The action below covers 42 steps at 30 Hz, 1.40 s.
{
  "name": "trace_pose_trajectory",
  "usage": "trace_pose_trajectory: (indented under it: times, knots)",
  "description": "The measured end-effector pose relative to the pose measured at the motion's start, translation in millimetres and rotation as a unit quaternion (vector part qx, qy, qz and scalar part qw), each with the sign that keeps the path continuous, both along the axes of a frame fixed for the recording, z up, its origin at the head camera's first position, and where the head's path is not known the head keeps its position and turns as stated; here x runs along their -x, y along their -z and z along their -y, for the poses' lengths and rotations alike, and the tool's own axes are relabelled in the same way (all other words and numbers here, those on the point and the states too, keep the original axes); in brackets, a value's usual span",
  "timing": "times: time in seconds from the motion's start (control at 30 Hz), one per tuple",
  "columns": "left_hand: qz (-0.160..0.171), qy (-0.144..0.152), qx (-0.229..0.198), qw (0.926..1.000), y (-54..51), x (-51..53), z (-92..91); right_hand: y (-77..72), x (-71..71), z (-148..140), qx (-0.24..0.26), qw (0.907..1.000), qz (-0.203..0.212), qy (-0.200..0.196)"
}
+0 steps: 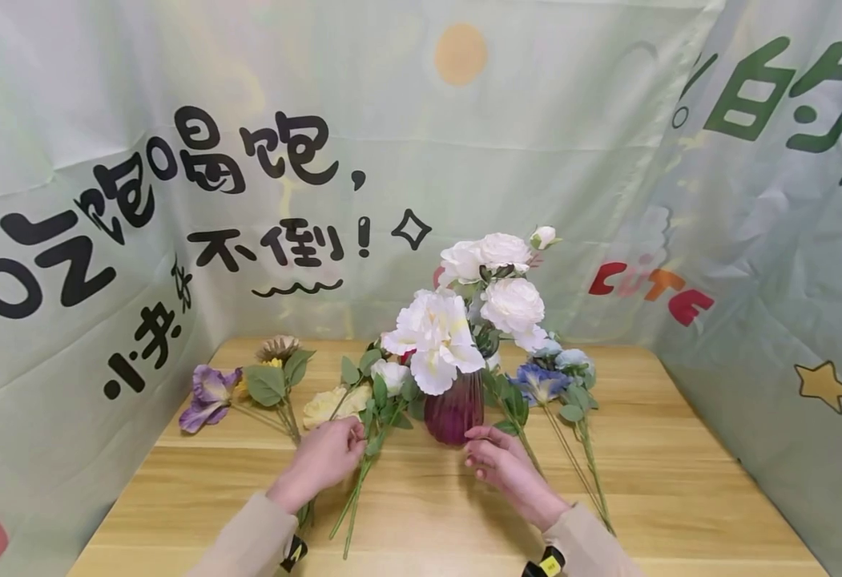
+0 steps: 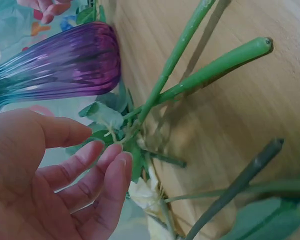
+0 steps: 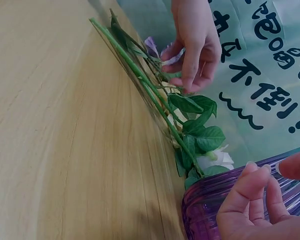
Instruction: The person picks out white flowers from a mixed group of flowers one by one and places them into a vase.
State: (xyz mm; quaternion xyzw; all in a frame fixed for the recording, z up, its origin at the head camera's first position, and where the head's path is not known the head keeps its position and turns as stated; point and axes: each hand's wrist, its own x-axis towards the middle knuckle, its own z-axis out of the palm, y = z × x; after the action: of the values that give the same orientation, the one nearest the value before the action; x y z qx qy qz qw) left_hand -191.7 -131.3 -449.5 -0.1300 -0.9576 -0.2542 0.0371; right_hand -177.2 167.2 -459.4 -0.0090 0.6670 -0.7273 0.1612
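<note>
A ribbed glass vase [image 1: 453, 415], purple at the base and bluish toward the neck, stands upright on the table with several white flowers [image 1: 433, 343] in it. Beside its base is my right hand [image 1: 509, 474], fingers loosely bent and holding nothing; whether the fingertips touch the glass I cannot tell. Left of the vase, my left hand [image 1: 325, 455] hovers at the leafy green stems [image 2: 210, 72] of a lying white flower [image 1: 390, 375]. Its fingers are relaxed and apart from the thumb in the left wrist view, with the tips close to the leaves [image 2: 102, 117].
Farther left lie a purple flower [image 1: 207, 399], a brown one [image 1: 278, 348] and a pale yellow one [image 1: 334, 405]. Blue flowers [image 1: 541, 381] with long stems lie right of the vase. Printed cloth walls [image 1: 572, 184] surround the wooden table [image 1: 680, 473].
</note>
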Motion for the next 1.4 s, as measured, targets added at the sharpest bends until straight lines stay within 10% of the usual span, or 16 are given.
trace_pose_trajectory:
  times: [0.47, 0.93, 1.17, 1.4]
  knots:
    - [0.064, 0.023, 0.032, 0.9971, 13.1, -0.9, -6.9, 0.7, 1.4, -2.7, 0.020, 0.9996, 0.006, -0.016]
    - [0.081, 0.000, -0.026, 0.9963, 21.9, -0.6, -1.3, 6.3, 6.3, -2.0, 0.013, 0.9995, 0.014, -0.025]
    - [0.142, -0.034, -0.174, 0.9738, 22.1, -3.8, 15.3, 11.8, 3.3, -6.7, 0.003, 0.9997, -0.004, -0.024]
    - [0.174, -0.086, -0.233, 0.9527, 13.0, 2.0, 23.7, 2.8, 12.3, -4.9, -0.094, 0.9868, -0.098, 0.089]
